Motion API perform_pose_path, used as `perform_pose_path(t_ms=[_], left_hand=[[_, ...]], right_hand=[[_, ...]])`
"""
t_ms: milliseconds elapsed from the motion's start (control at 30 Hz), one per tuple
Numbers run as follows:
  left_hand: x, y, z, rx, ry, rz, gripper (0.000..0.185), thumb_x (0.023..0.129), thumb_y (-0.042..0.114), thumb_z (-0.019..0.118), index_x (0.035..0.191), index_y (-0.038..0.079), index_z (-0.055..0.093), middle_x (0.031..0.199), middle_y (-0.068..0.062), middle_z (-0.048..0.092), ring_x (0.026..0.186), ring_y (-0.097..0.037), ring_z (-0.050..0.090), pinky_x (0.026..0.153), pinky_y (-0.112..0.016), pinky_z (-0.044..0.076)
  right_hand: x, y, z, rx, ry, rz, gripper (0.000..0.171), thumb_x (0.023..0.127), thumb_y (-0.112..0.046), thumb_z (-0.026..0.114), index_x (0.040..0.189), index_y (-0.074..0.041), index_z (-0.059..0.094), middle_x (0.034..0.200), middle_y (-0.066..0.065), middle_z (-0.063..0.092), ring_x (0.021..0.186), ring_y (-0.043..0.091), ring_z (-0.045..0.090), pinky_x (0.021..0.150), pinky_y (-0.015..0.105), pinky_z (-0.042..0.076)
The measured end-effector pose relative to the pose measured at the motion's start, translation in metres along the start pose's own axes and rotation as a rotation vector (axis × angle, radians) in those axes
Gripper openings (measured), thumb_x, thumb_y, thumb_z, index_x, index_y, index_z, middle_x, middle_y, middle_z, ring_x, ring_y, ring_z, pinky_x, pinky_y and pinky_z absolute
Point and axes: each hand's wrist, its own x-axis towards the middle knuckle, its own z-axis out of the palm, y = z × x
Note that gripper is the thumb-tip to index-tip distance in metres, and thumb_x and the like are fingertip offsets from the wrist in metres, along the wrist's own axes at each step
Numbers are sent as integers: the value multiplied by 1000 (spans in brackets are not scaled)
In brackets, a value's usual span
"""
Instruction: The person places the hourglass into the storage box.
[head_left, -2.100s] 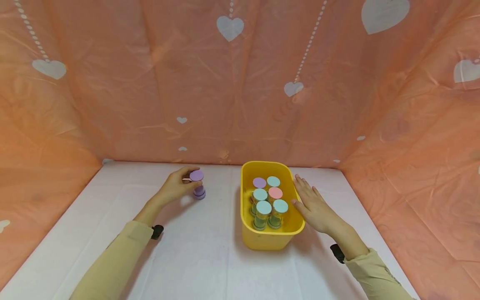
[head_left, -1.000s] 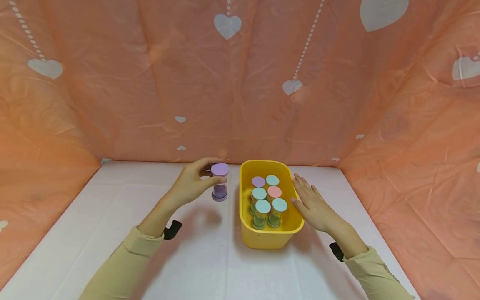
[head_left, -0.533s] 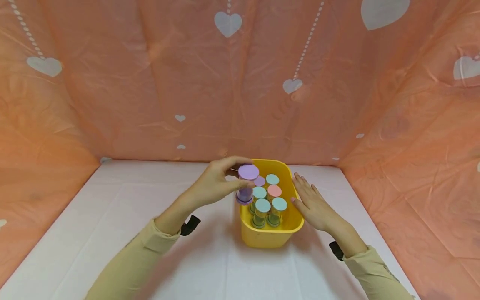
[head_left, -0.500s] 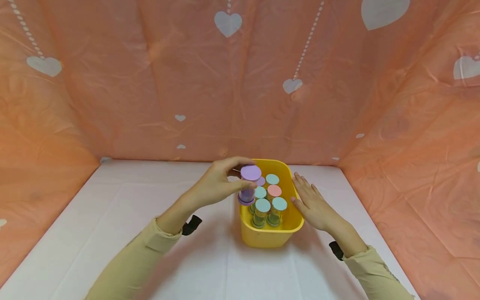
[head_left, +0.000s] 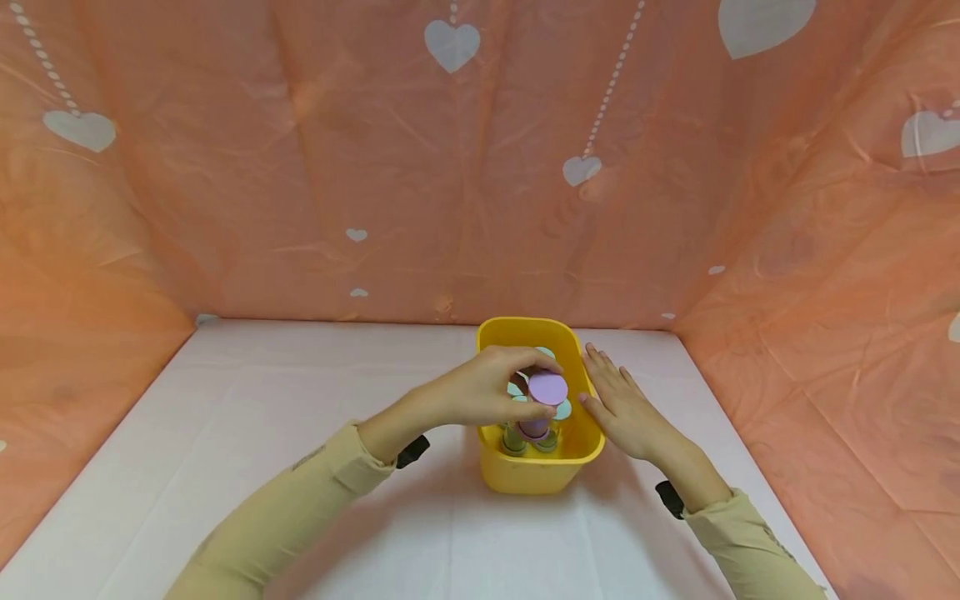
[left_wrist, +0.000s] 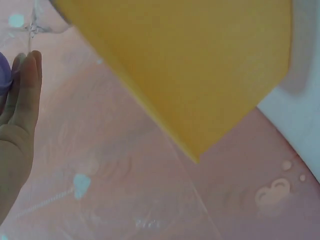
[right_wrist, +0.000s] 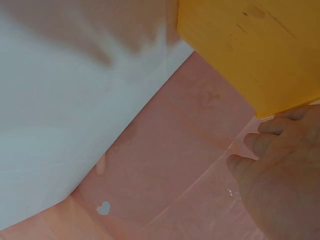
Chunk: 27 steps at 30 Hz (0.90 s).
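Note:
A yellow plastic bin (head_left: 540, 471) stands on the white table and holds several upright sand timers with teal, pink and purple caps. My left hand (head_left: 491, 393) grips a purple-capped sand timer (head_left: 545, 398) and holds it upright over the bin, above the other timers. My right hand (head_left: 622, 406) lies with straight fingers against the bin's right rim. The left wrist view shows the bin's yellow wall (left_wrist: 190, 70) and my fingers (left_wrist: 22, 95) beside a purple edge. In the right wrist view my right hand (right_wrist: 280, 170) sits next to the bin's wall (right_wrist: 260, 45).
An orange sheet with white hearts (head_left: 450, 46) walls the table at the back and both sides. The white tabletop (head_left: 262, 417) stretches to the left of the bin and in front of it.
My left hand lifted the purple-capped timer from the table at the left and carried it right, over the bin. The right hand has stayed at the bin's rim.

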Motion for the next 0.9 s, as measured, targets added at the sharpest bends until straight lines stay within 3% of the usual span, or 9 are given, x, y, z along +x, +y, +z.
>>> perform_pose_path(t_ms=[167, 333, 467, 667, 900], left_hand=[[6, -4, 7, 41, -118, -13, 38, 91, 15, 82, 124, 5, 67, 111, 0, 70, 97, -4, 65, 86, -16, 56], [10, -7, 13, 23, -218, -49, 37, 91, 13, 82, 124, 6, 66, 114, 1, 69, 100, -3, 64, 90, -17, 54], [13, -13, 17, 35, -265, -60, 36, 91, 13, 82, 122, 6, 67, 113, 0, 65, 99, -4, 62, 89, -16, 55], [18, -23, 20, 116, -316, -20, 38, 88, 12, 84, 122, 3, 71, 112, -4, 62, 99, -9, 59, 89, -15, 53], [24, -28, 21, 195, -403, 16, 37, 87, 11, 85, 122, 3, 74, 116, -3, 72, 103, -8, 61, 93, -14, 50]], right_hand=[[-1, -1, -1, 7, 2, -10, 64, 113, -28, 42, 162, 6, 19, 172, 22, 11, 157, 46, 10, 123, 68, 5], [-1, 0, -1, 8, -1, -8, 65, 113, -30, 41, 163, 5, 18, 172, 22, 11, 157, 46, 9, 124, 68, 5], [-1, 0, -2, 5, -3, -5, 65, 113, -30, 40, 163, 4, 18, 172, 21, 11, 157, 47, 10, 124, 68, 4], [0, -1, -2, 7, 0, -3, 65, 113, -29, 41, 163, 5, 19, 172, 22, 12, 157, 47, 10, 124, 68, 5], [0, -1, -2, 10, -1, -1, 65, 113, -31, 40, 163, 4, 19, 172, 22, 12, 157, 46, 9, 124, 68, 5]])
